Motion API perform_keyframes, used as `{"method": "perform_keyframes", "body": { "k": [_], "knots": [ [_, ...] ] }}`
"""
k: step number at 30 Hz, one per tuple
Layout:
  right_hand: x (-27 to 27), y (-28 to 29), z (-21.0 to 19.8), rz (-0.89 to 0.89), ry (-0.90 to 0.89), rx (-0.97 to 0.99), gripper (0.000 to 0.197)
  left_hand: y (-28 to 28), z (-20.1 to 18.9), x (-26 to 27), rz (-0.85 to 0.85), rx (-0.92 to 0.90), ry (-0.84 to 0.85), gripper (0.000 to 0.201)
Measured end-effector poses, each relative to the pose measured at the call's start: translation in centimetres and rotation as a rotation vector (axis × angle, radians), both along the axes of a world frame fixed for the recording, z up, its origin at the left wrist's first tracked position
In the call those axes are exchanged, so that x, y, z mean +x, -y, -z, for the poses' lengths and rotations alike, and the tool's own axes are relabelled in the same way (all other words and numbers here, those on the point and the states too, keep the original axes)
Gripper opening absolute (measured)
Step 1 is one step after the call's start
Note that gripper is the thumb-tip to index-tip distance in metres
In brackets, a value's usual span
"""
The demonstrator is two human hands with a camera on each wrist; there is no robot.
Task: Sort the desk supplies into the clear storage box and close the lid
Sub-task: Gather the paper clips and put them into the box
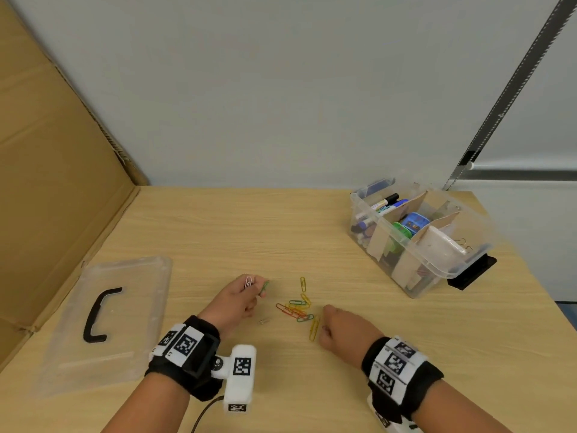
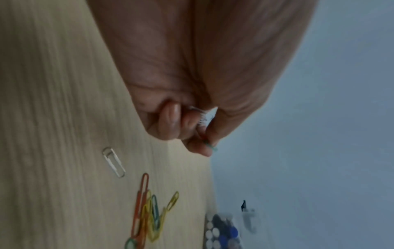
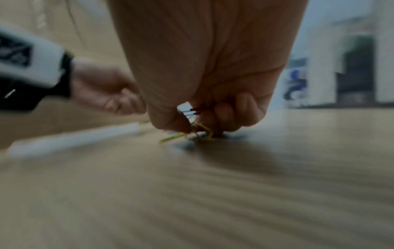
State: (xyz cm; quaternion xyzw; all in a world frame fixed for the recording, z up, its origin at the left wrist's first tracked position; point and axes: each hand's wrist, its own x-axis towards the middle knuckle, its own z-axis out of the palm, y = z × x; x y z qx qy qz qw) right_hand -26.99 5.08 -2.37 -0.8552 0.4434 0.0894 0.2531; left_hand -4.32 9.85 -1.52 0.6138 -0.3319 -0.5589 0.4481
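Several coloured paper clips (image 1: 296,309) lie in a loose pile mid-table, with a silver clip (image 1: 264,321) to their left. My left hand (image 1: 246,295) is just left of the pile and pinches a green clip (image 1: 265,286) while holding white clips (image 1: 248,281) in its curled fingers; the wrist view shows the same green clip (image 2: 211,146). My right hand (image 1: 338,328) sits at the pile's right, fingers curled down on yellow clips (image 3: 198,131) at the table. The clear storage box (image 1: 420,267) stands at the back right, open, with cardboard dividers, markers and tape inside.
The clear lid (image 1: 106,320) with its black handle lies flat at the left. A cardboard sheet (image 1: 53,170) leans along the left side. A black latch (image 1: 471,271) sticks out of the box's near end. The wall stands behind the table.
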Motion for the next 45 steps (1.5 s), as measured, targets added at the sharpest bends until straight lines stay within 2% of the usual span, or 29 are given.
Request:
{"method": "perform_keyframes", "body": {
  "k": [2,5,6,7,9,11,13,15,17,21,26,28,30,32,35,37,39,41,43,45],
  "knots": [
    [-0.8,1.1,0.0,0.139,0.192,0.206,0.019,-0.1,0.2,0.3,-0.064,0.007,-0.126,0.024],
    [-1.9,2.2,-0.1,0.541,0.742,0.728,0.016,-0.1,0.3,0.3,-0.154,0.039,-0.327,0.028],
    [-2.1,2.3,-0.1,0.643,0.888,0.895,0.018,0.0,0.3,0.3,-0.188,0.055,-0.406,0.026],
    [-2.3,2.4,-0.3,0.711,0.948,0.984,0.025,0.0,0.3,0.2,-0.217,0.075,-0.48,0.023],
    [-2.2,2.3,-0.4,0.74,0.882,0.962,0.035,0.1,0.4,0.1,-0.229,0.121,-0.531,0.022],
    [-2.1,2.1,-0.5,0.58,0.649,0.688,0.028,0.1,0.5,0.0,-0.176,0.168,-0.369,0.026],
    [-2.2,1.8,-0.4,0.297,0.375,0.305,0.018,0.0,0.4,-0.2,-0.03,0.16,0.037,0.03],
    [-2.1,1.2,-0.4,0.128,0.174,0.108,0.011,-0.2,0.5,-0.2,0.141,0.081,0.516,0.03],
    [-1.7,0.3,-0.6,0.052,0.019,-0.021,0.017,-0.4,0.8,-0.1,0.254,0.043,0.792,0.02],
    [-0.6,-0.4,-0.4,-0.006,-0.073,-0.14,0.02,-0.9,1.2,-0.4,0.367,0.119,0.914,0.015],
    [-0.6,0.1,-0.2,0.008,-0.103,0.011,0.013,-1.0,1.2,-0.9,0.427,0.084,1.005,0.005],
    [-0.9,0.2,0.2,0.005,-0.051,0.058,0.015,-0.9,1.3,-1.0,0.446,0.093,0.999,0.005],
    [-1.2,0.7,0.4,0.072,0.112,0.19,0.017,-0.7,1.4,-1.0,0.468,0.098,0.994,0.005],
    [-1.6,1.3,0.1,0.236,0.359,0.46,0.022,-0.6,1.3,-1.1,0.494,0.095,1.004,0.005],
    [-2.1,1.7,-0.5,0.536,0.864,0.962,0.022,-0.7,1.5,-1.4,0.544,0.089,1.035,0.006],
    [-2.2,1.6,-0.7,0.587,0.94,1.016,0.027,-0.8,1.5,-1.5,0.539,0.089,1.028,0.009],
    [-2.0,1.7,-0.5,0.58,0.878,0.928,0.027,-0.8,1.4,-1.4,0.498,0.043,0.98,0.01],
    [-1.7,1.9,-0.4,0.459,0.716,0.71,0.026,-0.7,0.8,-1.3,0.428,-0.019,0.86,0.012],
    [-1.6,2.0,-0.5,0.183,0.468,0.359,0.018,-0.5,0.3,-1.2,0.298,-0.013,0.571,0.015],
    [-1.5,1.7,-0.5,-0.122,0.208,0.095,0.013,-0.3,0.1,-1.0,0.16,-0.011,0.23,0.015]
  ]
}}
